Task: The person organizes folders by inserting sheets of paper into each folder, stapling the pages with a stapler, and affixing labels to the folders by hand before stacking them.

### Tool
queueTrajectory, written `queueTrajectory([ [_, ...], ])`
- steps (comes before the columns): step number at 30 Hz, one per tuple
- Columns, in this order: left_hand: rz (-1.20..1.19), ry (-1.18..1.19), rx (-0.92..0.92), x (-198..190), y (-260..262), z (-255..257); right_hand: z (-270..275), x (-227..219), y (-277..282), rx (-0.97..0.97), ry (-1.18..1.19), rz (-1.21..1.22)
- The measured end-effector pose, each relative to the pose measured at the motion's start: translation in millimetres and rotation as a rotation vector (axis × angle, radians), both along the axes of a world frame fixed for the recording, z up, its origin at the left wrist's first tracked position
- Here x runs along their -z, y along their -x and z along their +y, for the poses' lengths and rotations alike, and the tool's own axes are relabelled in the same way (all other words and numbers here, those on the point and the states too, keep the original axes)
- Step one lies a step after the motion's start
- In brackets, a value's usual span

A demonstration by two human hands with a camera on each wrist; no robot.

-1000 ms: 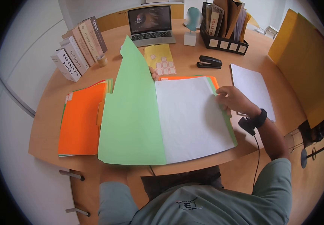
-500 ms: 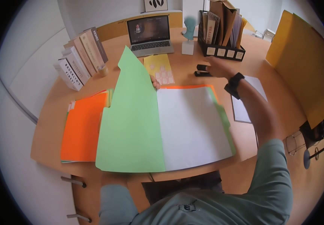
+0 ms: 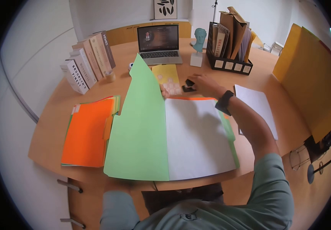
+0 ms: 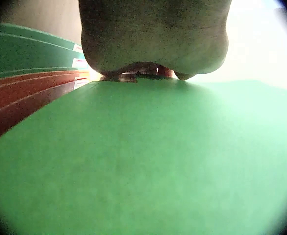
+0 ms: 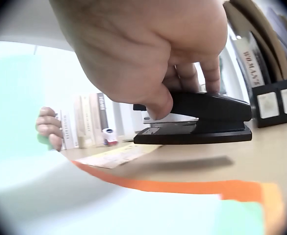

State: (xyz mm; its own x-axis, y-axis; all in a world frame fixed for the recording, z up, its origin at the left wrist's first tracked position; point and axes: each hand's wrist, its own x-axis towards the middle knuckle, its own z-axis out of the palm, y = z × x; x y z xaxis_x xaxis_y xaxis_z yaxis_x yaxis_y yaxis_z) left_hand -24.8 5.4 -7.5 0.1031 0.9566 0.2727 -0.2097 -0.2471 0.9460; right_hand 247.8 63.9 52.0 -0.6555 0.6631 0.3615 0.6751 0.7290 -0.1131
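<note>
A green folder (image 3: 138, 142) lies open in front of me, its left cover raised, with white paper (image 3: 196, 149) on its right half. The fingers of my left hand (image 3: 164, 91) curl round the cover's top edge near the fold; the rest of that hand is hidden behind the cover. In the left wrist view, my left hand (image 4: 155, 39) is over the green sheet. My right hand (image 3: 208, 85) grips a black stapler (image 5: 197, 134) from above, thumb on the near side. The stapler hangs over the table with its shadow below. Orange folders (image 5: 182, 186) show under the green one.
At the left lies a stack of orange folders (image 3: 87, 134), with upright books (image 3: 85, 61) behind. A laptop (image 3: 158, 42), a yellow sheet of labels (image 3: 167, 76), a bust (image 3: 199, 42) and a black file holder (image 3: 230, 65) stand farther back. White papers (image 3: 255, 107) lie right.
My right hand has left the folder's right edge, reached to the stapler, picked it up and brought it left toward the folder. My left hand keeps holding the green cover.
</note>
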Motion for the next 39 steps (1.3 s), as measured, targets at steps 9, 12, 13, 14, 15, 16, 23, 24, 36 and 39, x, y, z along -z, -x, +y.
queueTrajectory([
  [9, 0.006, 0.005, 0.004, -1.1, 1.3, -6.4, -27.0, -2.1, 37.3, -0.193, -0.019, -0.087],
  [12, 0.01, 0.005, 0.006, -1.1, 1.4, -7.2, -30.7, -4.2, 37.0, -0.237, -0.002, -0.092],
  [13, 0.013, 0.003, 0.003, -0.8, 2.0, -7.0, -33.5, -5.3, 36.8, -0.251, 0.0, -0.085],
  [14, 0.015, 0.004, 0.004, -0.3, 2.1, -7.5, -36.9, -6.6, 36.2, -0.264, 0.003, -0.076],
  [15, 0.016, 0.001, 0.004, -0.6, 1.8, -7.1, -39.5, -6.2, 35.5, -0.277, 0.006, -0.068],
  [16, 0.019, 0.002, 0.004, -0.6, 2.2, -7.0, -40.2, -2.9, 35.2, -0.281, -0.018, -0.036],
  [23, 0.025, -0.01, 0.001, -1.1, 4.6, -5.1, -38.3, 2.3, 34.5, -0.274, -0.018, -0.076],
  [24, 0.025, -0.012, -0.001, -1.3, 5.1, -4.5, -38.7, 3.4, 34.9, -0.282, -0.001, -0.066],
  [36, -0.016, -0.021, 0.026, -8.9, 11.0, 0.7, -41.0, 36.0, 37.3, -0.253, -0.239, 0.007],
  [39, -0.041, -0.012, 0.05, -6.7, 11.2, 2.1, -41.2, 25.5, 36.8, -0.226, -0.086, -0.055],
])
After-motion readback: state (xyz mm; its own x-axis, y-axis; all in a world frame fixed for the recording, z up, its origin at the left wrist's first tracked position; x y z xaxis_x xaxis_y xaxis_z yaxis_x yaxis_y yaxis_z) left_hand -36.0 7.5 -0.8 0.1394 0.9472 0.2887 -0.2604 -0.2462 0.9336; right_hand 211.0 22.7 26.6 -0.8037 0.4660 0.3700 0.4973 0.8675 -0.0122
